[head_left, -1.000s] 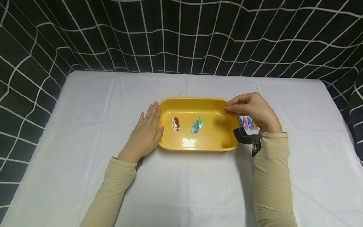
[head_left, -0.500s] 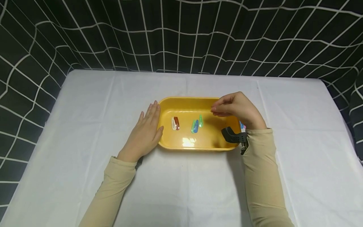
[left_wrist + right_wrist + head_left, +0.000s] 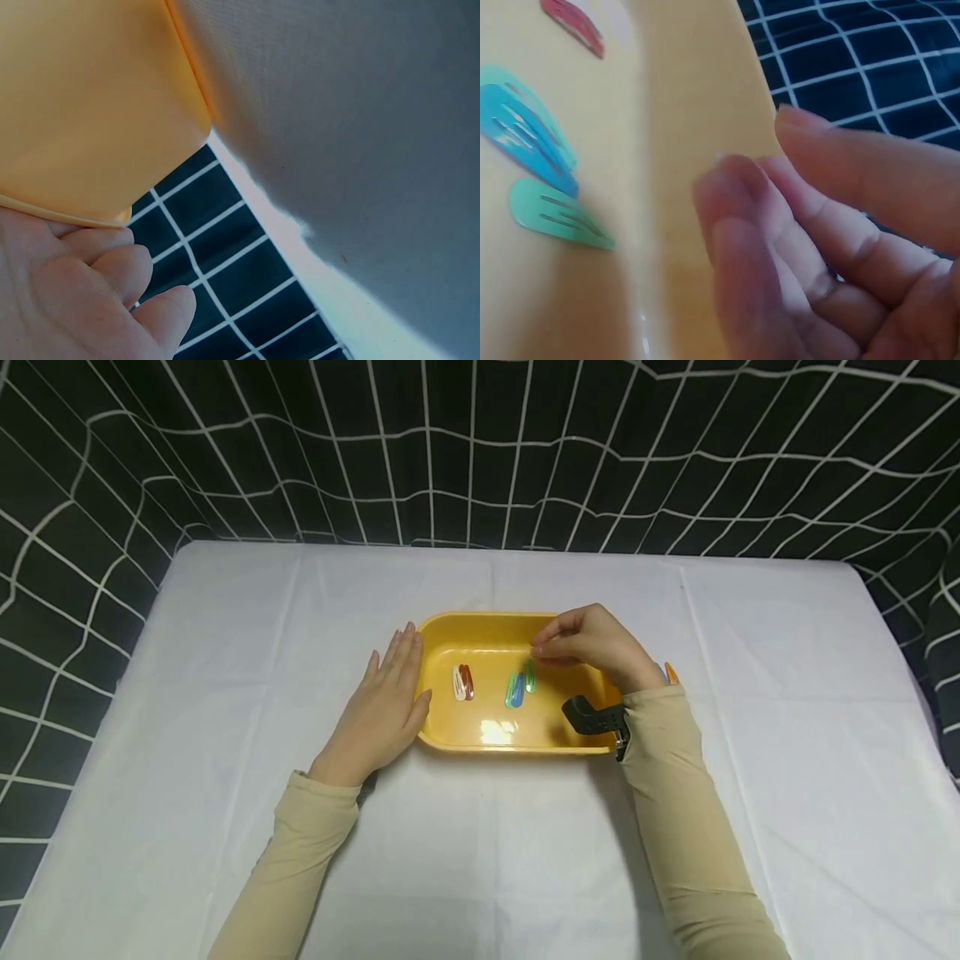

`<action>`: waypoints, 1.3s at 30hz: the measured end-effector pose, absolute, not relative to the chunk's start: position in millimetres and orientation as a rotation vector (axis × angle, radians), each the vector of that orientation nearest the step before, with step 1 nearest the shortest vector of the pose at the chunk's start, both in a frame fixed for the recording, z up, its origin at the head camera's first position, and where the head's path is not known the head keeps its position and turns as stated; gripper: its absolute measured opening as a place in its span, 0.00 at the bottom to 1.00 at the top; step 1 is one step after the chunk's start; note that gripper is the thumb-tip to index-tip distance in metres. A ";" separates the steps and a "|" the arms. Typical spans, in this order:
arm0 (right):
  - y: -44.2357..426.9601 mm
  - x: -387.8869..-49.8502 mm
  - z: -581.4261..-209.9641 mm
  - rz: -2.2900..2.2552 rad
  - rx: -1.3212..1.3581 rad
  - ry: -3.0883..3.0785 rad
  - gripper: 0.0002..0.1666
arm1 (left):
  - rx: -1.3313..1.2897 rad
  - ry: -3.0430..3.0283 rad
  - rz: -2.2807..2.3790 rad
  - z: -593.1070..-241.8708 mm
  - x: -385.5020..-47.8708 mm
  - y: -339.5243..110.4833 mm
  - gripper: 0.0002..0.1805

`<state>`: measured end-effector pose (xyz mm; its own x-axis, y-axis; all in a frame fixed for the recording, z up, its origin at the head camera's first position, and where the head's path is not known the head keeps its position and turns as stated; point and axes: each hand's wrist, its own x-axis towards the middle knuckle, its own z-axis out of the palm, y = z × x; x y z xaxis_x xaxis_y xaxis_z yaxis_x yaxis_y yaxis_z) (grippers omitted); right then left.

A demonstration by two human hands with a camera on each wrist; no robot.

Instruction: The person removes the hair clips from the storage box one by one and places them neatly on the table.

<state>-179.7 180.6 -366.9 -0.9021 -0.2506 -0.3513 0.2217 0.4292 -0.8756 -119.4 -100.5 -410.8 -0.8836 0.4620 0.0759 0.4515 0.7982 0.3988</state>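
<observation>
The yellow tray (image 3: 480, 748) holds white (image 3: 459, 683) and red (image 3: 468, 682) hair clips side by side, with green (image 3: 511, 690), blue (image 3: 518, 690) and another green (image 3: 530, 677) clip near its middle. My left hand (image 3: 377, 714) lies with straight fingers against the tray's left end. My right hand (image 3: 595, 647) hovers over the tray's right half, fingertips bent together just above the right-hand green clip. In the right wrist view its fingers (image 3: 739, 247) are curled near that clip (image 3: 555, 214); a tiny pale spot shows at their tips, and whether they hold anything is unclear.
An orange clip (image 3: 671, 673) shows past the right sleeve (image 3: 675, 777), outside the tray. A dark strap (image 3: 592, 717) stands out from the right wrist over the tray. White cloth (image 3: 225, 635) covers the table; a dark backdrop with white netting rises behind.
My right hand has moved left from the tray's right edge to above the green clip. Its sleeve now covers most of the clips outside the tray. My left hand has stayed in place.
</observation>
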 end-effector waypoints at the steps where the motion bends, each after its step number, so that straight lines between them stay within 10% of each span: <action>1: 180.3 -179.6 -368.0 -1.473 -0.020 2.245 0.16 | 0.751 2.954 0.646 -411.1 -118.8 -100.2 0.35; 39: 174.5 -185.8 -386.9 -0.969 -0.096 2.462 0.08 | 0.755 2.955 0.666 -410.1 -116.2 -99.8 0.35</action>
